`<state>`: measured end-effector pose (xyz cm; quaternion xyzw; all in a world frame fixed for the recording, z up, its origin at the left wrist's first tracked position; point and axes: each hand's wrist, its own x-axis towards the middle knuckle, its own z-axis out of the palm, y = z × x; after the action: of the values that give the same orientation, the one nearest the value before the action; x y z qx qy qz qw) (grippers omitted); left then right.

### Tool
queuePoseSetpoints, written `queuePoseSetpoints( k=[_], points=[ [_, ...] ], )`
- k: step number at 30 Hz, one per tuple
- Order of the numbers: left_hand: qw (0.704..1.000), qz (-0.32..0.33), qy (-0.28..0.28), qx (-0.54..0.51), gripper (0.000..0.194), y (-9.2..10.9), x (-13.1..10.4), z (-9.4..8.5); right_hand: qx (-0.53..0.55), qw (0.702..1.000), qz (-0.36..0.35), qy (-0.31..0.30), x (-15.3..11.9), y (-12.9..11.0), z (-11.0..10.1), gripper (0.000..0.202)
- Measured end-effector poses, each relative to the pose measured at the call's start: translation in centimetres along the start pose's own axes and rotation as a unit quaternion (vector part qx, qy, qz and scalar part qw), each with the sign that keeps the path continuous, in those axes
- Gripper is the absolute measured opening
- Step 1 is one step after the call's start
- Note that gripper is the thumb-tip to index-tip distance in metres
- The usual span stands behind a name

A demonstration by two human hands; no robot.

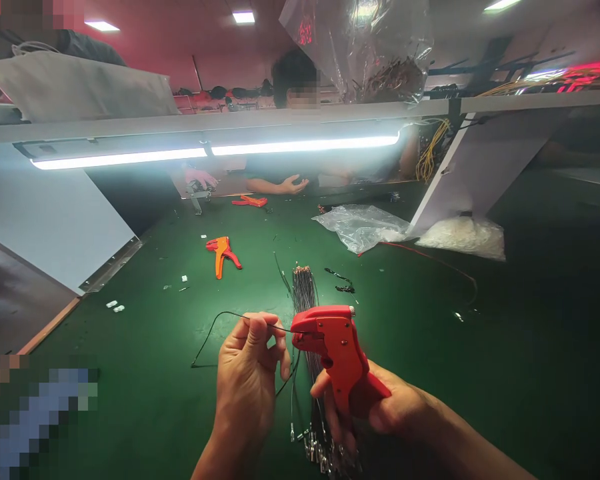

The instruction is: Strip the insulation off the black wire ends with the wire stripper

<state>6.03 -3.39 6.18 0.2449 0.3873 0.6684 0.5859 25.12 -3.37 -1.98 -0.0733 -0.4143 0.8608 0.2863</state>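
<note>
My left hand (pixel 253 373) pinches a thin black wire (pixel 219 315) between thumb and fingers. One end of that wire reaches the jaws of a red wire stripper (pixel 337 340); the other loops out to the left and hangs down. Wrapped round the stripper's handles is my right hand (pixel 395 400), its fingers partly hidden behind the tool. Below the stripper, a bundle of black wires (pixel 304 287) lies lengthwise on the green table (pixel 150 387), with copper-coloured far ends and metal terminals (pixel 320 453) at the near end.
Two more wire strippers, one orange and red (pixel 222 257) and one farther off (pixel 250 201), lie on the table. Clear plastic bags (pixel 363 223) and short black wire pieces (pixel 343 283) lie beyond. A lit tube lamp (pixel 305 145) hangs under a shelf; people sit across.
</note>
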Motion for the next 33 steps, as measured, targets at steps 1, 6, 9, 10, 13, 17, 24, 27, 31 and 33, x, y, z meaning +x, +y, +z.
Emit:
queuePoseSetpoints(
  k=[1, 6, 9, 10, 13, 17, 24, 27, 31, 33],
  points=[
    [1.0, -0.001, 0.0, 0.001, 0.037, -0.03, -0.06, -0.02, 0.0, 1.0, 0.002, -0.001, 0.01, 0.03, -0.04, 0.064],
    [0.999, 0.025, 0.016, 0.027, 0.037, -0.21, -0.43, -0.17, -0.009, 1.0, 0.01, 0.004, -0.09, 0.06, -0.15, 0.06],
    [0.998, 0.043, 0.02, 0.048, 0.035, -0.36, -0.57, -0.19, -0.013, 1.0, 0.012, 0.009, -0.1, 0.01, -0.02, 0.055],
    [0.997, 0.048, 0.021, 0.052, 0.035, -0.39, -0.6, -0.2, -0.012, 1.0, 0.012, 0.011, -0.08, -0.01, 0.06, 0.052],
    [0.997, 0.049, 0.019, 0.06, 0.035, -0.44, -0.71, -0.29, -0.014, 1.0, 0.005, 0.02, 0.01, -0.05, 0.33, 0.045],
    [0.996, 0.051, 0.022, 0.068, 0.035, -0.53, -0.85, -0.48, -0.019, 0.999, -0.011, 0.031, 0.0, 0.01, 0.41, 0.042],
    [0.994, 0.057, 0.02, 0.094, 0.035, -0.7, -0.9, -0.41, -0.011, 0.999, -0.026, 0.034, 0.08, -0.11, 0.51, 0.036],
    [0.992, 0.063, 0.018, 0.107, 0.035, -0.79, -0.94, -0.45, -0.01, 0.999, -0.028, 0.035, 0.1, -0.29, 0.65, 0.033],
    [0.99, 0.077, 0.014, 0.12, 0.034, -0.88, -1.01, -0.58, -0.012, 0.999, -0.033, 0.038, 0.01, -0.32, 0.66, 0.031],
    [0.989, 0.078, 0.012, 0.126, 0.033, -0.87, -1.04, -0.59, -0.014, 0.998, -0.033, 0.044, -0.06, -0.29, 0.66, 0.029]
  ],
)
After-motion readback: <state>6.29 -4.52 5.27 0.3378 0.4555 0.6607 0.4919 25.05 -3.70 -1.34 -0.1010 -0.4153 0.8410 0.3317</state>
